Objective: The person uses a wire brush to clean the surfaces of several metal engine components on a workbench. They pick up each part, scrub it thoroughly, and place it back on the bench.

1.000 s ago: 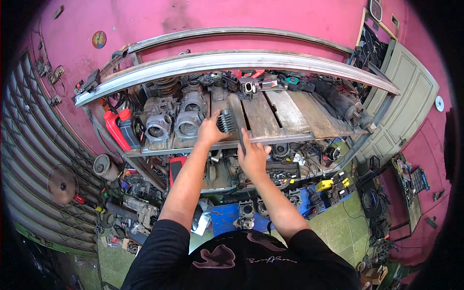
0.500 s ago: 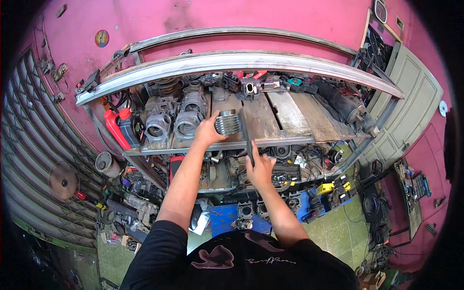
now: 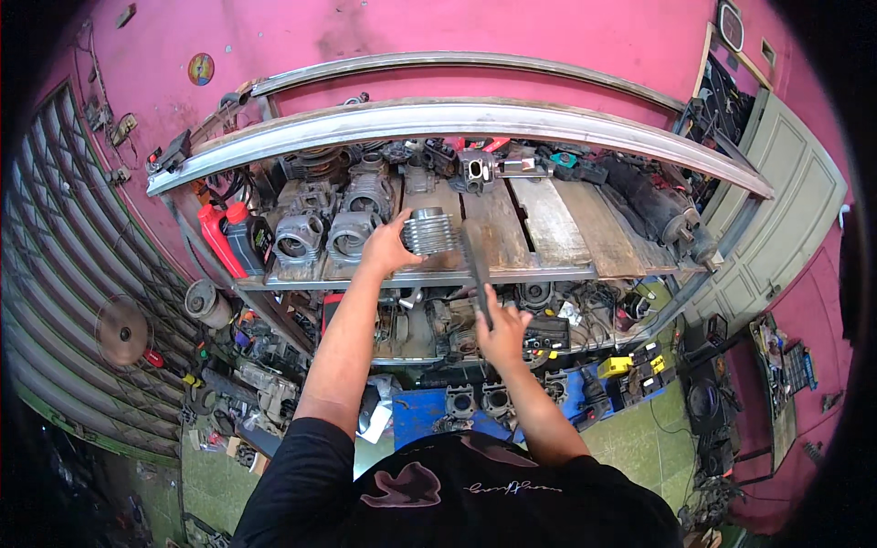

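My left hand (image 3: 387, 245) grips a silver finned engine cylinder (image 3: 429, 236) from its left side, above the front edge of the wooden shelf. In my right hand (image 3: 502, 333) is a long dark brush-like tool (image 3: 476, 256), held by its lower end and pointing up and slightly left. Its upper part is close to the cylinder's right side, with a small gap between them. Motion blurs the tool, so its working face cannot be made out. To the left of the cylinder, grey engine casings (image 3: 352, 236) stand on the shelf.
A metal rail (image 3: 475, 114) crosses above the shelf. Red and dark oil bottles (image 3: 245, 239) stand at its left end, and a large dark cylindrical part (image 3: 653, 201) lies at the right. Below are a cluttered lower shelf and several engine cylinders on a blue surface (image 3: 420, 411).
My right hand has moved down and slightly right, and the tool has tilted and drawn away from the cylinder. My left hand still holds the cylinder in nearly the same place.
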A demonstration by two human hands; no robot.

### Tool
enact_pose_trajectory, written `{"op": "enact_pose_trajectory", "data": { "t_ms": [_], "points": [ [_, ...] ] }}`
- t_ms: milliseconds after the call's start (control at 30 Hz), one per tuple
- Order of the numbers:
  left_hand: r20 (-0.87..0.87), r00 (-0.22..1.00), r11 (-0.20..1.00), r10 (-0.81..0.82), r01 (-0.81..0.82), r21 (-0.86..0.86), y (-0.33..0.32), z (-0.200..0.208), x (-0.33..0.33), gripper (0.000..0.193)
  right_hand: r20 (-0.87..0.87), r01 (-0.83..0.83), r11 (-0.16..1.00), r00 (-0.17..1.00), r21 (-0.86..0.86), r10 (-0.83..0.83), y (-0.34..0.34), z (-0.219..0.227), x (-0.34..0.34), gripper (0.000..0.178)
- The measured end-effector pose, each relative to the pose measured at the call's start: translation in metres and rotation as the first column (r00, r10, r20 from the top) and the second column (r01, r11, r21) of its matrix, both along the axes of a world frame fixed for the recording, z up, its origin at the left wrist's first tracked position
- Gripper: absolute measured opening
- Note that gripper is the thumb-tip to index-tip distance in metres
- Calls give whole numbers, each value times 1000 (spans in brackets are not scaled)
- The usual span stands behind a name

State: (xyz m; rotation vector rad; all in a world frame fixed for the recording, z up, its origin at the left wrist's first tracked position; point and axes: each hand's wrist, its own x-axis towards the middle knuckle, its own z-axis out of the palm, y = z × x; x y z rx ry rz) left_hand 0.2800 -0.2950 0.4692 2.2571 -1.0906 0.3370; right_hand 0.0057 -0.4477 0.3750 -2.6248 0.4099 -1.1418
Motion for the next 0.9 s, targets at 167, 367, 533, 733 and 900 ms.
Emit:
{"op": "enact_pose_trajectory", "data": {
  "t_ms": [167,367,533,733,900],
  "points": [
    [-124,992,1000,-3,-1,-32,3,-4,-2,109,-152,189,957,962,-219,-225,-63,55,32,67],
    [-121,993,1000,3,-5,-11,-1,-1,-12,110,-399,129,919,872,-372,-284,-118,37,78,55],
    [-49,997,998,51,-53,-23,7,-1,-24,107,-481,96,914,826,-395,-294,-111,32,79,58],
    [-89,995,999,39,-42,-31,24,5,-37,103,-470,-119,978,883,-174,24,-59,94,107,104],
    [-65,993,983,-101,90,-160,26,-11,-27,104,-431,-400,909,804,117,410,-58,100,155,122]
  ]
}}
